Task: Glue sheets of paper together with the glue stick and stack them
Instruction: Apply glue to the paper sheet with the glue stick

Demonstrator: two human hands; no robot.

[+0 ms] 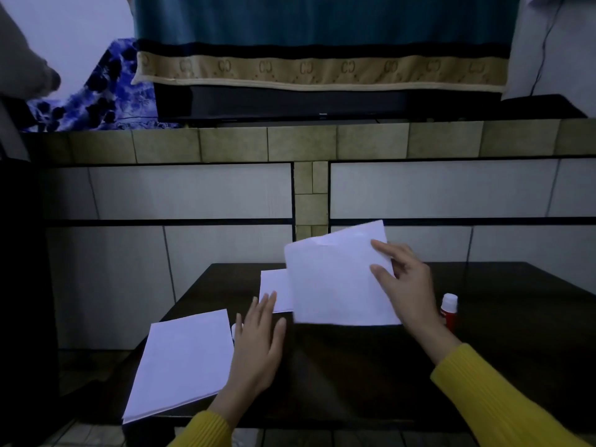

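Sheet (pixel 338 285) held raised at frame centre, right hand (pixel 406 279) pinching its right edge. Left hand (pixel 258 343) flat, fingers straight, slightly spread, over table (pixel 354 366). Stack (pixel 183 359) lower left; second sheet (pixel 274 288) behind; glue stick (pixel 449 309) right, upright. Step looked like placing sheet. Next likely: lay flat, fetch glue.

The left hand (pixel 258 343) lies low and flat, palm down, its fingers straight and close together, pointing away from the body, the thumb set slightly apart; it holds nothing. The right hand (pixel 408 285) is raised higher and farther forward, with its fingers (pixel 382 250) stretched leftward and pinching a sheet at its right edge (the thumb is hidden behind it). Both forearms come in from the lower edge in ribbed yellow sleeves (pixel 493 395), the right one slanting inward.
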